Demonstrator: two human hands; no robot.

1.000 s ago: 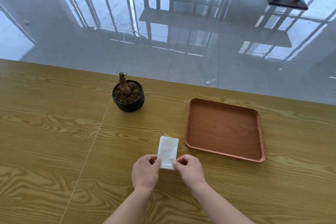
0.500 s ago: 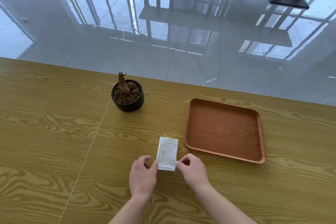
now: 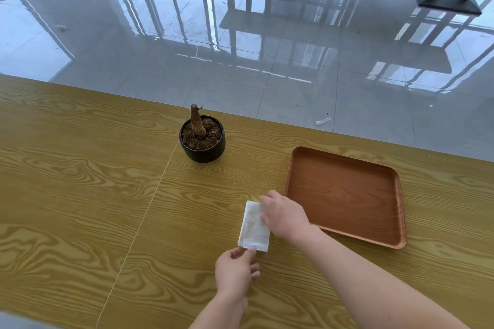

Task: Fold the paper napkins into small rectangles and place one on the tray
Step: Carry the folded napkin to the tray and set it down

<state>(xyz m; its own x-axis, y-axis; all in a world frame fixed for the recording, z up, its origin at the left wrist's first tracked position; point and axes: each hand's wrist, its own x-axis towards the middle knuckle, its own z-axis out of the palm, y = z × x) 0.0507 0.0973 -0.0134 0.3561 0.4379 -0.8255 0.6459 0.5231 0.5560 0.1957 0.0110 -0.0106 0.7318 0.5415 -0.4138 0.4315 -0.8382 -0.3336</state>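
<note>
While the napkin [image 3: 254,227] lies flat on the counter [image 3: 80,195] as a narrow strip, its long side running from 6 to 12 o'clock, the step in hand looks like the fold that halves it into a small rectangle. The left hand [image 3: 235,272] sits at the strip's 6 o'clock end, its grip narrow, thumb and forefinger pinching the near edge. The right hand [image 3: 283,218] covers the 2 o'clock corner and the right edge with bent fingers. Whether its grip pinches the paper or only presses on it I cannot tell. The tray [image 3: 344,195], with no napkin on it yet, lies at about 2 o'clock from the strip, just beside the right hand. A small black pot [image 3: 201,139] stands at 11 o'clock, well apart.

To do this well, I judge that one end should be pinned while the other is carried over. The corners should be matched before any crease is pressed, and then a finger run along the fold. Thin layered paper slides and fans, so light, even pressure matters.
</note>
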